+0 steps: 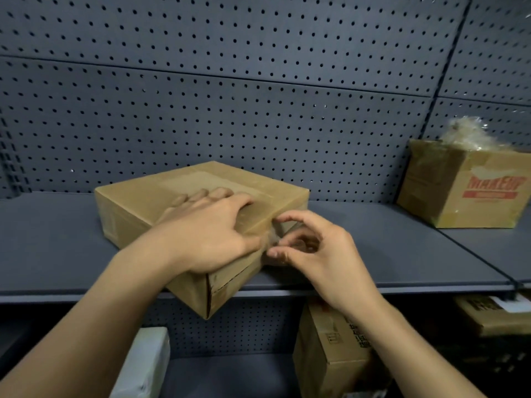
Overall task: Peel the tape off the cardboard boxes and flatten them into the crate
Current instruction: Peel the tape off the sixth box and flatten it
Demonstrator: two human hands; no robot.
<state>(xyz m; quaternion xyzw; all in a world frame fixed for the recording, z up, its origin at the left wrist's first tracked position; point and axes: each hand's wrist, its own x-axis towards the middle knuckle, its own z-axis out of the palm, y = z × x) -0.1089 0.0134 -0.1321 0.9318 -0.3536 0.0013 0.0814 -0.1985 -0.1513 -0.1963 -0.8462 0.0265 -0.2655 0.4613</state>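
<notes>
- Centrally, the cardboard box (135, 208) lies on the shelf (51, 239), near corner overhanging.
- Left hand (209, 228) presses flat on the box's top, fingers straight.
- Right hand (313, 254) curls at the tape (273, 237) on the box's right side; pinching or not, cannot tell.

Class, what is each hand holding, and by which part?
Left hand presses on the box top. Right hand picks at tape on its right edge; whether pinched is unclear.

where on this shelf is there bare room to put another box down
Two bare patches on the shelf: left of the flat box, and between it and the printed box at right. Crowded: the flat box's right edge, where left hand and right hand meet, and the lower shelf with its boxes.
</notes>
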